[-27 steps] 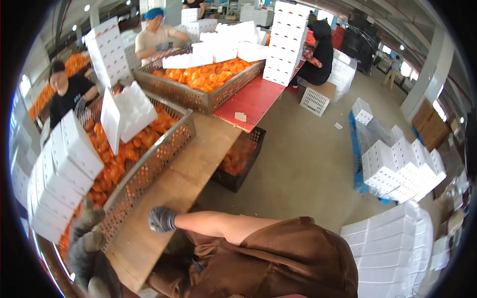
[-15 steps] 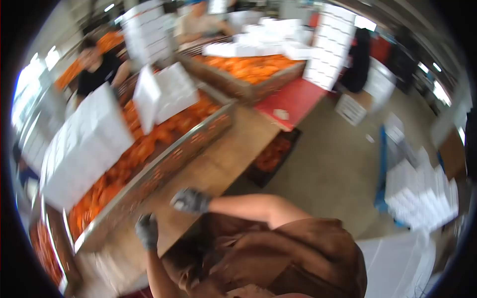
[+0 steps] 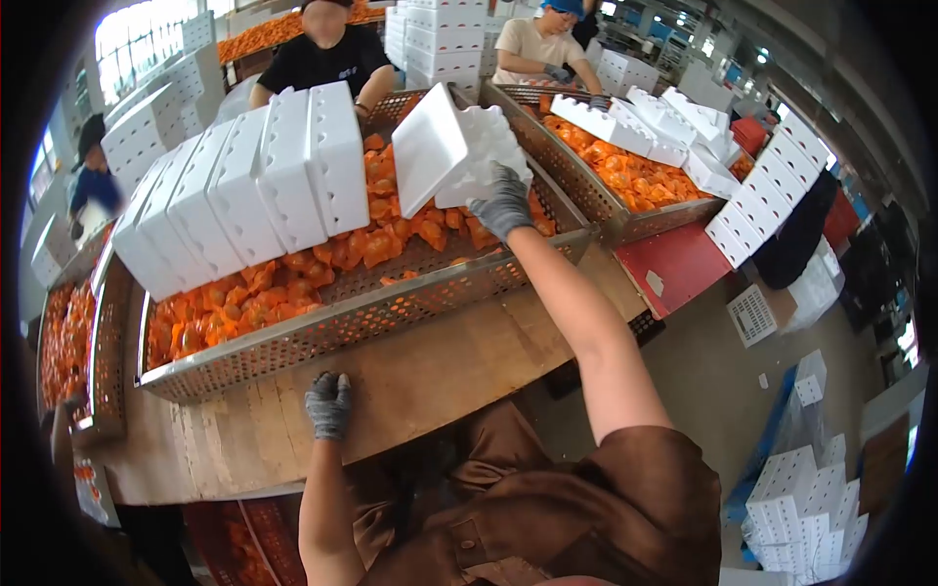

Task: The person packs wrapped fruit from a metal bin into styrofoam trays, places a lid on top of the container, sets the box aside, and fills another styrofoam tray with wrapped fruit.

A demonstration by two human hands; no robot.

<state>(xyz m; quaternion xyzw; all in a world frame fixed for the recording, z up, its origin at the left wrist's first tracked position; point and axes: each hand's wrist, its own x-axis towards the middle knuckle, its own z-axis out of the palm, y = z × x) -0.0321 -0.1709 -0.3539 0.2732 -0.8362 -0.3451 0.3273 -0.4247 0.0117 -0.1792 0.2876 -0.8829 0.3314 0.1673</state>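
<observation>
The person's right hand (image 3: 503, 205), in a grey glove, was stretched out over the near tray and lay against the right end of a white foam box (image 3: 493, 146). Its thumb stood apart from the other fingers, which reached up along the foam; whether they were clamped on it could not be told. That box sat tilted on the orange wrapped pieces (image 3: 381, 244) toward the right end of the near tray (image 3: 322, 342), and a smooth white panel (image 3: 427, 151) leaned beside it on its left. The left hand (image 3: 328, 404), gloved likewise, was over the wooden worktop (image 3: 420, 376), just in front of the tray's perforated wall, with its fingers curled (how tightly could not be told, since the palm was hidden). To the left of the panel, a row of white foam boxes (image 3: 239, 190) leaned side by side on the same orange pieces. A person in a black top (image 3: 327, 63) was on the far side of the tray. Farther right, a second tray (image 3: 640, 227) held more orange pieces with white foam pieces (image 3: 655, 125) piled over them, next to a red board (image 3: 669, 269).
</observation>
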